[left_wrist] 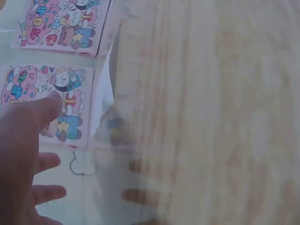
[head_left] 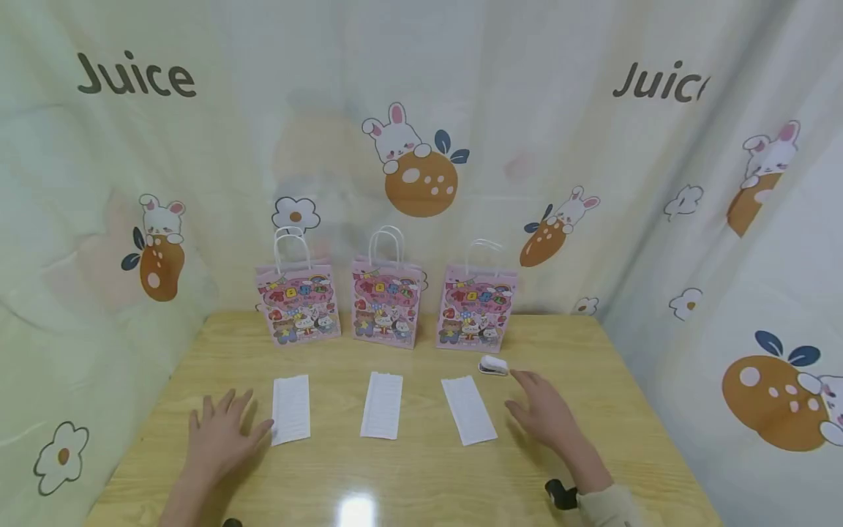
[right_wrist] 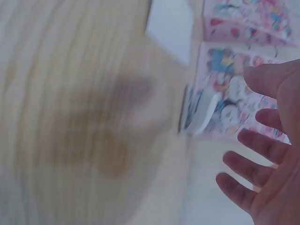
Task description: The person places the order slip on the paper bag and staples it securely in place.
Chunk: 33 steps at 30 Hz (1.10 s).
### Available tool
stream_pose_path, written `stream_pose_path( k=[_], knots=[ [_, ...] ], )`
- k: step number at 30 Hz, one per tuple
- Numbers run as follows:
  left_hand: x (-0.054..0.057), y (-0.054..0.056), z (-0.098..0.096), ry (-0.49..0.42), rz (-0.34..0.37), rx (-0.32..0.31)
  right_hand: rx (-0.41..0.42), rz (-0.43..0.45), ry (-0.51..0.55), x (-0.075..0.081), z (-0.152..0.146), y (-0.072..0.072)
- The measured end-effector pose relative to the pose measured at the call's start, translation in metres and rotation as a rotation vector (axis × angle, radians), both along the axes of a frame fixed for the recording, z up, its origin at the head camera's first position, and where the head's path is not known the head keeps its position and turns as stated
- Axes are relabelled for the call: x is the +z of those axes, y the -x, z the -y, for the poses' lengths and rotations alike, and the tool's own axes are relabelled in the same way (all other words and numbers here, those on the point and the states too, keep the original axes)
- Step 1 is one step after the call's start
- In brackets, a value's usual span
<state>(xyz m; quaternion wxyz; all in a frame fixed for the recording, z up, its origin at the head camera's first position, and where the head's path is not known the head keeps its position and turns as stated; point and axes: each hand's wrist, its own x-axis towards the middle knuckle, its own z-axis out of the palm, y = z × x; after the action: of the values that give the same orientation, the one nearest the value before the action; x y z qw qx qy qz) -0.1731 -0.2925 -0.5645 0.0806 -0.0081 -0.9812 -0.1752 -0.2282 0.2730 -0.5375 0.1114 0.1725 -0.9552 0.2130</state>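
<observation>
My left hand (head_left: 220, 435) is held over the left side of the table with its fingers spread. Its thumb tip comes up to the edge of the left white lined paper slip (head_left: 291, 410); whether they touch I cannot tell. On the right, my right hand (head_left: 541, 410) reaches toward a small white stapler (head_left: 493, 365), fingers loosely extended and holding nothing. In the right wrist view the stapler (right_wrist: 205, 112) lies beyond the fingertips, apart from them. A middle slip (head_left: 382, 406) and a right slip (head_left: 469, 410) lie in the same row.
Three pink cartoon paper bags with white handles stand along the back: left (head_left: 299, 304), middle (head_left: 386, 304) and right (head_left: 477, 307). Behind the wooden table (head_left: 408, 483) hangs a pale curtain (head_left: 527, 146) printed with rabbits and oranges.
</observation>
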Motion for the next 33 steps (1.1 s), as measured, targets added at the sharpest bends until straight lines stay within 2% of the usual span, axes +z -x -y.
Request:
stream_pose_path(
  k=[8,13,16,21,26,33],
  knots=[
    [0.012,0.026,-0.002,-0.045,-0.064,-0.051,0.060,0.009,0.087,0.014,0.029,0.001],
    [0.011,0.042,-0.003,-0.033,-0.153,-0.082,0.104,-0.009,0.122,0.016,0.046,0.002],
    [0.009,0.049,-0.005,-0.051,-0.182,-0.109,0.114,0.025,0.142,0.013,0.055,-0.001],
    [0.005,0.054,-0.008,-0.156,-0.126,-0.121,0.142,0.104,0.160,0.006,0.070,-0.008],
    [0.002,0.057,-0.004,-0.240,-0.066,-0.103,0.194,0.116,0.175,0.006,0.085,-0.011],
    [-0.002,0.072,0.001,-0.347,-0.031,-0.111,0.218,0.150,0.186,0.008,0.098,-0.012]
  ],
)
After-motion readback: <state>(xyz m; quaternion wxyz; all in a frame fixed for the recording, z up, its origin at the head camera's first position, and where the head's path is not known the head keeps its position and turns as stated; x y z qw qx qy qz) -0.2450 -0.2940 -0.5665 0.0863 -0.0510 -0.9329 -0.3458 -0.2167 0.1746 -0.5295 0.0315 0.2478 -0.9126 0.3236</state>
